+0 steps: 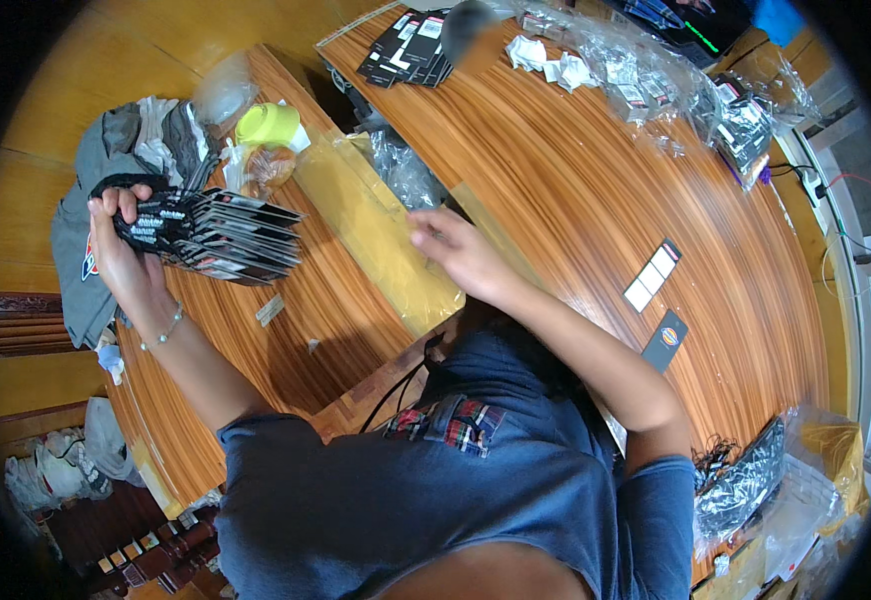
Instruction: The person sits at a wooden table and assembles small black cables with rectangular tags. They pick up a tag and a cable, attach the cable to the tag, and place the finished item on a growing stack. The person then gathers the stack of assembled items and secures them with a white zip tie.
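My left hand (pixel 124 225), raised at the left, is closed around a thick bundle of hang tags (pixel 246 235). Black cords loop about its fingers, and the dark cards fan out toward the right. My right hand (pixel 446 245) hovers over the taped yellow strip (pixel 356 215) between the tables; its fingers are loosely bent and apart, with nothing seen in them. To the right, a white-labelled tag (pixel 652 275) and a dark tag with a round emblem (pixel 665 340) lie on the wood. Behind the bundle rests a pile of grey clothing (pixel 106 150).
A yellow-green roll (pixel 267 124) and a tan roll (pixel 270 166) stand beside the clothing. Dark cards (pixel 406 48) are stacked at the far edge, near crumpled white paper (pixel 551 64). Plastic-wrapped packs (pixel 746 125) lie far right; a clear bag of black items (pixel 746 485) sits near right.
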